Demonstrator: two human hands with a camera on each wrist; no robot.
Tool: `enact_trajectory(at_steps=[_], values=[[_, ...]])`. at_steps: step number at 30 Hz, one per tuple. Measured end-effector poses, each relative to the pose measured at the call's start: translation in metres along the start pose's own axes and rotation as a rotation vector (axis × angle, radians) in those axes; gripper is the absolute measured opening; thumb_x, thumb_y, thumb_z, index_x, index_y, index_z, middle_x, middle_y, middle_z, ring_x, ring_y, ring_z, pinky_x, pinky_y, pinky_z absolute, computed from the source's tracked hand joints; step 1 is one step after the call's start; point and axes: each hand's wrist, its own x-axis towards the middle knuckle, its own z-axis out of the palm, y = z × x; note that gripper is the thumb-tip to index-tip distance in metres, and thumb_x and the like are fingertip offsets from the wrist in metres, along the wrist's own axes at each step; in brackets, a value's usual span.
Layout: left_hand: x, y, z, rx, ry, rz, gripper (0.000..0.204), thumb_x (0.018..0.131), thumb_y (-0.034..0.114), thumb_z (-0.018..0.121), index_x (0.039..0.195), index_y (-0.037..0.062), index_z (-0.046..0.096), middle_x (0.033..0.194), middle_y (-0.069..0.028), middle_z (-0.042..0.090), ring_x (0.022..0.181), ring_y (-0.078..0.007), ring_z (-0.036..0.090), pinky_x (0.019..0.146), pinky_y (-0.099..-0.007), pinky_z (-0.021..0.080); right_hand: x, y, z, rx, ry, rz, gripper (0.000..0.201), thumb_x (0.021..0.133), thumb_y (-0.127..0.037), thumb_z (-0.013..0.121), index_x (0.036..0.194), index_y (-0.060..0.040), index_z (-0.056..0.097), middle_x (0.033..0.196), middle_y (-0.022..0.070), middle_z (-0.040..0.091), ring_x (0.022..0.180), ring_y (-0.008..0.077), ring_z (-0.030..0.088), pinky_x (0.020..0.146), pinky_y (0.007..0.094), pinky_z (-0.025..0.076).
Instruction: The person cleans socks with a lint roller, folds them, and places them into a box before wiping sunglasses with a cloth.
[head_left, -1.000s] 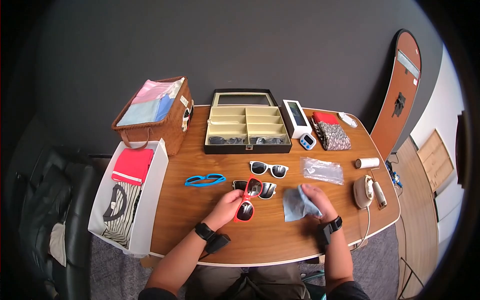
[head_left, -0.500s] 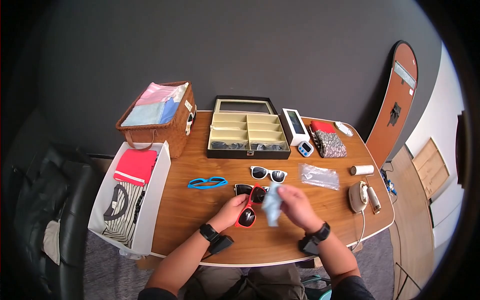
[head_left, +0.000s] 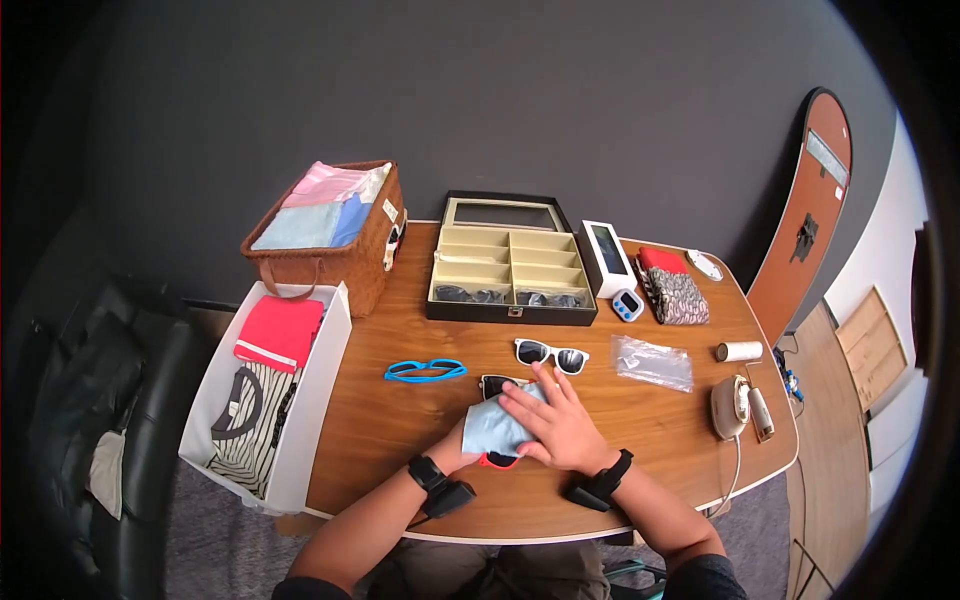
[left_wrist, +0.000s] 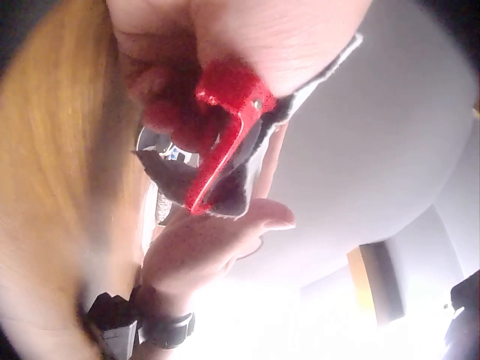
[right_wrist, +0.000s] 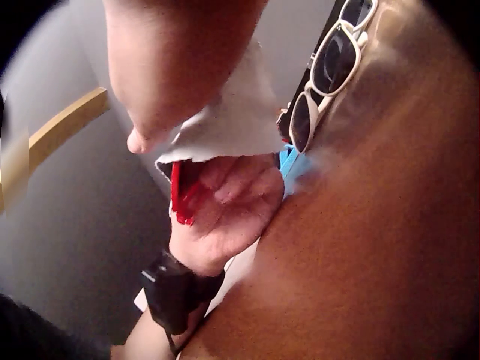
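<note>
The left hand (head_left: 450, 450) grips red sunglasses (head_left: 498, 461), mostly covered by a light blue cloth (head_left: 490, 430). Over the cloth lies the right hand (head_left: 563, 425), its fingers extended and touching it. In the left wrist view, a red frame (left_wrist: 221, 165) sticks out beneath the left hand (left_wrist: 255, 34), with the right hand (left_wrist: 195, 251) beyond. The right wrist view shows the cloth (right_wrist: 240, 116) between the right hand (right_wrist: 176, 60) and the left palm (right_wrist: 232, 214). Dark-lensed sunglasses (head_left: 492, 386) lie partly hidden behind the cloth.
White sunglasses (head_left: 552, 356), blue glasses (head_left: 426, 371) and a clear bag (head_left: 652, 363) lie on the table. Behind are an open compartment case (head_left: 511, 314), a white box (head_left: 606, 262) and a timer (head_left: 627, 305). A white bin (head_left: 325, 385) and brown basket (head_left: 370, 260) stand left.
The right hand has moved left with the cloth, which now covers most of the red sunglasses. Its fingers have straightened over the cloth. The left hand still holds the red sunglasses.
</note>
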Motion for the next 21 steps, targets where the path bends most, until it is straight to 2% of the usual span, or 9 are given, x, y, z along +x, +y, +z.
enact_trajectory(at_steps=[1,2,4,5,9,12,17,19,21], values=[[0.003,-0.003,0.001,0.177,0.026,0.134,0.038,0.102,0.012,0.057,0.139,0.0040,0.054,0.133,-0.0066,0.062,0.115,-0.0170,0.062,0.096,-0.0320,0.051,0.000,0.004,0.001,-0.012,0.015,0.024,0.075,0.094,-0.061,0.051,0.150,-0.0118,0.047,0.157,0.0129,0.042,0.148,0.0472,0.027,0.120,0.0599,0.019],[0.003,-0.006,0.002,0.175,0.025,0.129,0.038,0.102,0.012,0.057,0.139,0.0040,0.054,0.133,-0.0066,0.062,0.115,-0.0170,0.062,0.096,-0.0320,0.051,-0.001,0.009,0.002,-0.009,0.013,0.026,0.075,0.094,-0.061,0.051,0.150,-0.0118,0.047,0.157,0.0129,0.042,0.148,0.0472,0.027,0.120,0.0599,0.019],[0.001,0.002,0.008,-0.066,0.162,-0.130,0.024,0.103,0.012,0.054,0.123,0.0020,0.063,0.109,-0.0011,0.068,0.092,-0.0079,0.061,0.078,-0.0265,0.051,-0.004,0.015,0.006,0.014,0.143,0.217,0.074,0.094,-0.059,0.052,0.150,-0.0113,0.047,0.158,0.0158,0.039,0.148,0.0494,0.026,0.119,0.0608,0.020],[0.001,0.023,0.014,-0.149,0.162,-0.140,0.021,0.105,0.012,0.051,0.113,0.0004,0.067,0.097,0.0021,0.066,0.083,-0.0035,0.056,0.069,-0.0236,0.047,-0.005,0.015,0.008,0.073,0.204,0.230,0.071,0.095,-0.059,0.052,0.151,-0.0143,0.047,0.161,0.0191,0.033,0.148,0.0515,0.024,0.119,0.0618,0.020],[0.002,0.020,0.012,-0.104,0.115,-0.220,0.021,0.105,0.012,0.050,0.107,-0.0002,0.068,0.097,0.0014,0.066,0.084,-0.0055,0.058,0.071,-0.0258,0.049,-0.005,0.009,0.010,0.198,0.151,0.131,0.071,0.093,-0.063,0.051,0.152,-0.0232,0.046,0.164,0.0196,0.025,0.150,0.0510,0.018,0.119,0.0629,0.017],[0.001,0.015,0.013,-0.029,0.149,-0.183,0.022,0.105,0.012,0.050,0.106,-0.0015,0.068,0.097,0.0007,0.067,0.084,-0.0067,0.059,0.073,-0.0274,0.050,-0.006,0.009,0.015,0.176,0.035,0.122,0.073,0.093,-0.064,0.051,0.153,-0.0219,0.045,0.164,0.0168,0.027,0.151,0.0496,0.016,0.120,0.0626,0.017],[0.000,0.015,0.015,-0.151,0.221,-0.091,0.024,0.104,0.010,0.052,0.121,-0.0009,0.063,0.112,-0.0038,0.068,0.099,-0.0104,0.063,0.084,-0.0282,0.052,-0.005,0.002,0.017,0.214,0.035,0.093,0.077,0.096,-0.070,0.041,0.152,-0.0168,0.047,0.163,0.0154,0.031,0.151,0.0494,0.016,0.120,0.0637,0.015],[-0.001,0.025,0.014,-0.189,0.228,-0.119,0.025,0.103,0.010,0.052,0.125,-0.0005,0.061,0.117,-0.0042,0.066,0.103,-0.0114,0.062,0.088,-0.0287,0.052,-0.007,-0.003,0.018,0.080,-0.016,-0.017,0.076,0.094,-0.072,0.041,0.150,-0.0215,0.050,0.163,0.0157,0.030,0.151,0.0500,0.016,0.119,0.0641,0.016],[0.000,0.021,0.013,-0.209,0.214,-0.098,0.030,0.103,0.009,0.052,0.131,0.0000,0.058,0.124,-0.0041,0.064,0.110,-0.0131,0.062,0.093,-0.0299,0.051,-0.006,-0.010,0.015,0.154,0.058,0.033,0.074,0.094,-0.072,0.041,0.149,-0.0246,0.051,0.163,0.0157,0.029,0.151,0.0504,0.016,0.119,0.0644,0.016]])
